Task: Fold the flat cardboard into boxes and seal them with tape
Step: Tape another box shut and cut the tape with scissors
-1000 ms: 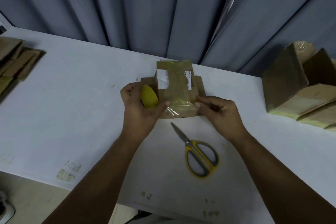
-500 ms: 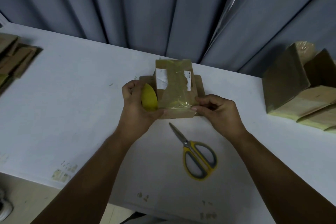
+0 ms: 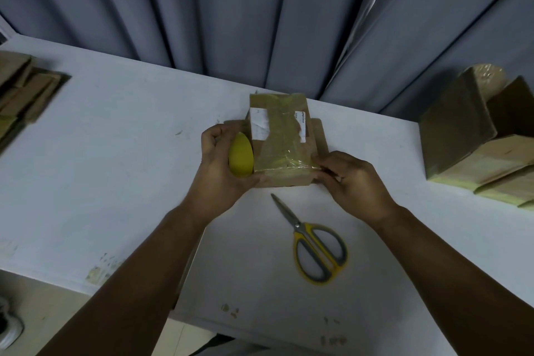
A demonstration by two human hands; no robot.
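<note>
Flat cardboard stacked at far left of table. Left hand curled round yellow tape roll, thumb against box. Box at table centre, top taped. Right hand fingers curled, pinching box's near right corner. Scissors lie nearer, closed. Finished boxes at far right.

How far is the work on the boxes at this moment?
Done: folded boxes lie at the right. In hand: a small box with tape across its top; the right hand pinches its near corner, the left hand holds the tape roll. Left: flat cardboard at the left.
</note>
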